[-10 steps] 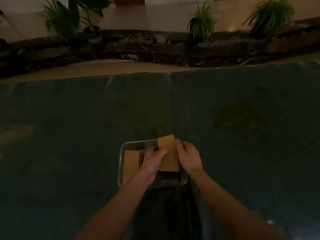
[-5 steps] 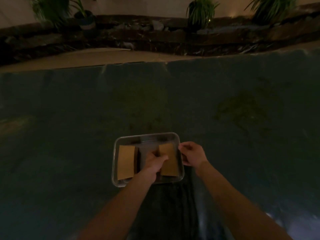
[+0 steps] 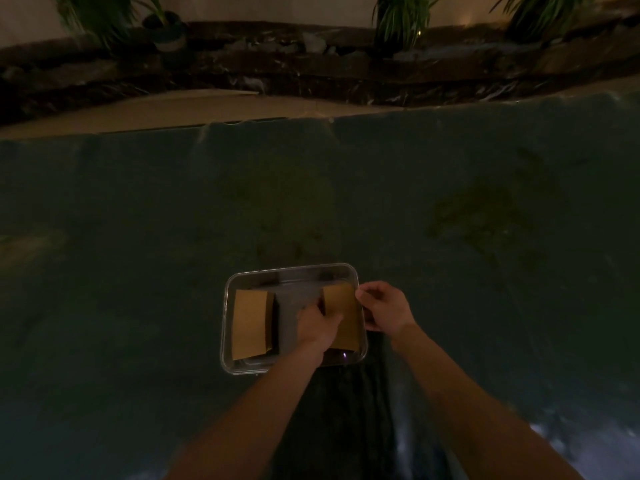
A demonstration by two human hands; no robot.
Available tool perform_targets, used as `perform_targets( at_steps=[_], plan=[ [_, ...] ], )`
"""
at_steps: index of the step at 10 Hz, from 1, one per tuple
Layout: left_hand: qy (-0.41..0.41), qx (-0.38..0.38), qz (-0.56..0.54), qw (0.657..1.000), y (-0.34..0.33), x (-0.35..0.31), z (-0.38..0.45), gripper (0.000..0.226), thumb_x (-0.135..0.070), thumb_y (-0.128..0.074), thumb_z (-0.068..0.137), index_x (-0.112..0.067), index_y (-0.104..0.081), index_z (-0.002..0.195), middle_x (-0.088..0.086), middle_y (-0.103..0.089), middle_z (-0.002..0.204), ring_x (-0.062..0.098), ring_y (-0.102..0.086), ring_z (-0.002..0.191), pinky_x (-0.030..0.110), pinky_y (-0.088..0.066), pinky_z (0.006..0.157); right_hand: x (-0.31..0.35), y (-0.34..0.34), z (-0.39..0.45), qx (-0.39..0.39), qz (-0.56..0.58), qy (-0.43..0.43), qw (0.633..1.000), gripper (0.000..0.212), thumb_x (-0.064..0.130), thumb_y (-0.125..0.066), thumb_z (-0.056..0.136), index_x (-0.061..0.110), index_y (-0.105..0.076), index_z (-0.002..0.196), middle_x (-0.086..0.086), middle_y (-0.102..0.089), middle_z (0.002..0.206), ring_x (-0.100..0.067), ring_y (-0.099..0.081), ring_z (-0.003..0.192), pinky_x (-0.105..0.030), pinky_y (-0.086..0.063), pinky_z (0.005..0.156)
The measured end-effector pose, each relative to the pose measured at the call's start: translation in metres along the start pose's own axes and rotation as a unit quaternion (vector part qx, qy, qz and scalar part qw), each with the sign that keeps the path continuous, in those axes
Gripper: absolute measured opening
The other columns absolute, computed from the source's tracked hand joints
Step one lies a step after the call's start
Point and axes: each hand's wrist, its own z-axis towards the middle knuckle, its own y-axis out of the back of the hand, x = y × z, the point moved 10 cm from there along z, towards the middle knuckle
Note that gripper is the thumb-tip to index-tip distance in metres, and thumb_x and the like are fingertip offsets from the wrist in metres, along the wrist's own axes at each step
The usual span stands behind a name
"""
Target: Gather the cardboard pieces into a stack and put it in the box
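Observation:
A clear rectangular box [image 3: 294,269] sits on the dark sheet just in front of me. Inside it, one stack of brown cardboard pieces [image 3: 250,323] lies at the left. A second cardboard stack [image 3: 343,317] lies at the right side of the box. My left hand [image 3: 317,325] is inside the box, fingers resting on the left edge of that right stack. My right hand [image 3: 384,311] hovers at the box's right rim with curled fingers, apart from the cardboard, holding nothing.
A dark sheet [image 3: 138,237] covers the ground all around the box. Beyond its far edge runs a pale strip of floor [image 3: 173,109], then a dark stone border [image 3: 311,71] with potted plants [image 3: 398,19]. The scene is dim.
The right cardboard stack went from held upright in both hands down into the box. My right hand let go and moved to the box's right rim. The camera tilted down slightly.

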Motion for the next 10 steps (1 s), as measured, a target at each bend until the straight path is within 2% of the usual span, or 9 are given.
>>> perform_targets(
  at_steps=[1, 2, 4, 6, 7, 8, 9, 10],
  plan=[
    [-0.038, 0.005, 0.057, 0.998, 0.000, -0.005, 0.004, 0.013, -0.027, -0.059, 0.095, -0.035, -0.051, 0.089, -0.008, -0.054, 0.098, 0.015, -0.057, 0.099, 0.027, -0.039, 0.078, 0.000, 0.000, 0.001, 0.001, -0.001, 0.000, 1.000, 0.004, 0.020, -0.062, 0.094, 0.022, -0.064, 0.097, -0.005, -0.066, 0.101, -0.022, -0.066, 0.090, -0.031, -0.058, 0.062],
    [-0.046, 0.004, 0.082, 0.996, 0.000, -0.006, 0.005, 0.013, -0.026, -0.058, 0.096, -0.033, -0.050, 0.088, -0.009, -0.053, 0.097, 0.009, -0.051, 0.089, 0.026, -0.037, 0.076, 0.001, 0.000, 0.001, -0.004, -0.006, 0.000, 1.000, 0.005, 0.021, -0.062, 0.094, 0.023, -0.064, 0.098, -0.005, -0.065, 0.104, -0.024, -0.065, 0.095, -0.036, -0.059, 0.068],
    [-0.063, -0.019, 0.126, 0.990, 0.000, -0.009, 0.006, 0.018, -0.029, -0.054, 0.099, -0.030, -0.050, 0.081, -0.006, -0.056, 0.092, 0.010, -0.055, 0.088, 0.026, -0.040, 0.077, 0.002, 0.000, 0.001, -0.013, -0.016, 0.008, 1.000, 0.004, 0.020, -0.061, 0.095, 0.023, -0.063, 0.097, -0.006, -0.066, 0.098, -0.021, -0.065, 0.086, -0.033, -0.058, 0.063],
    [-0.059, -0.020, 0.146, 0.987, -0.001, -0.011, 0.001, 0.022, -0.030, -0.052, 0.100, -0.029, -0.046, 0.079, -0.001, -0.055, 0.104, 0.006, -0.047, 0.082, 0.026, -0.037, 0.076, 0.006, 0.001, -0.002, -0.022, -0.021, 0.014, 0.999, 0.006, 0.020, -0.060, 0.095, 0.020, -0.064, 0.100, -0.007, -0.066, 0.096, -0.020, -0.065, 0.084, -0.033, -0.058, 0.064],
    [-0.064, 0.009, 0.124, 0.990, 0.001, -0.015, -0.001, 0.016, -0.031, -0.053, 0.100, -0.030, -0.049, 0.084, 0.001, -0.059, 0.108, 0.009, -0.052, 0.088, 0.027, -0.038, 0.080, 0.005, 0.001, -0.007, -0.027, -0.021, 0.007, 0.999, 0.005, 0.023, -0.059, 0.096, 0.022, -0.064, 0.099, -0.006, -0.066, 0.095, -0.021, -0.065, 0.085, -0.035, -0.059, 0.066],
    [-0.065, 0.033, 0.106, 0.992, 0.002, -0.014, -0.004, 0.011, -0.034, -0.052, 0.099, -0.032, -0.049, 0.089, -0.001, -0.059, 0.109, 0.016, -0.057, 0.102, 0.029, -0.039, 0.085, 0.003, 0.002, -0.010, -0.032, -0.022, 0.002, 0.999, 0.005, 0.027, -0.059, 0.096, 0.025, -0.063, 0.097, -0.003, -0.065, 0.096, -0.019, -0.065, 0.086, -0.032, -0.058, 0.065],
    [-0.095, 0.032, 0.104, 0.990, 0.013, -0.017, -0.011, 0.015, -0.042, -0.049, 0.099, -0.029, -0.055, 0.099, -0.001, -0.062, 0.113, 0.019, -0.059, 0.108, 0.030, -0.041, 0.089, 0.004, 0.001, -0.018, -0.036, -0.036, 0.019, 0.999, 0.008, 0.032, -0.060, 0.094, 0.027, -0.062, 0.100, 0.001, -0.065, 0.101, -0.018, -0.065, 0.089, -0.036, -0.060, 0.072],
    [-0.123, -0.005, 0.115, 0.986, 0.029, -0.018, -0.017, 0.027, -0.041, -0.048, 0.100, -0.023, -0.060, 0.116, 0.002, -0.065, 0.116, 0.018, -0.060, 0.107, 0.032, -0.044, 0.091, 0.005, 0.006, -0.025, -0.056, -0.048, 0.038, 0.997, 0.016, 0.035, -0.062, 0.092, 0.027, -0.063, 0.105, 0.003, -0.067, 0.105, -0.019, -0.066, 0.093, -0.041, -0.059, 0.081]
  ],
)
